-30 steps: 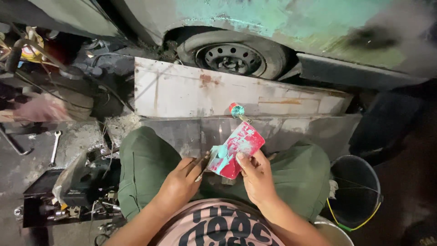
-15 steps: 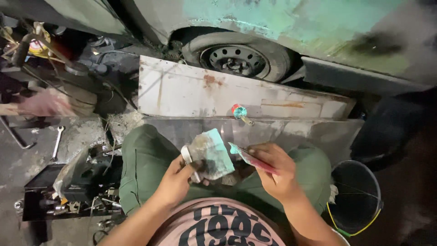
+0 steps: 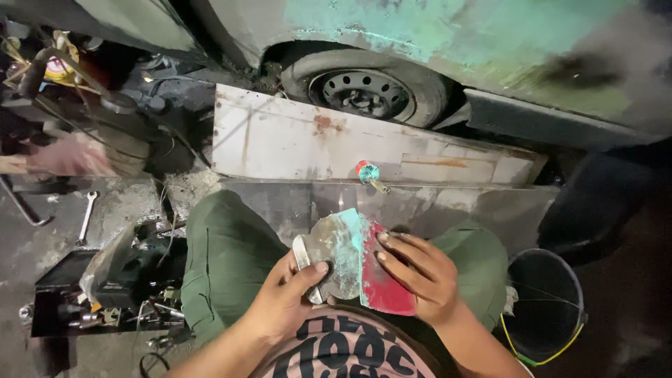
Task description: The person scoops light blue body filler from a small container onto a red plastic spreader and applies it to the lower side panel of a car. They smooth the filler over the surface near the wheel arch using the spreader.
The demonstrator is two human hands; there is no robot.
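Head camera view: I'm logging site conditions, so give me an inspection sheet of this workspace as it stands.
Surface: rusty metal sheet leaning below the car, a second grey sheet in front of the knees.
Job's things: smeared metal scraper and red spreader held together over the lap.
Clutter: wrench on the ground, dark toolbox with loose tools, small can on the sheet edge.
Hands: left hand grips the scraper; right hand holds the red spreader.
Cables: dark wires near the left machinery.
Surroundings: car wheel, green patched body panel, black bucket.
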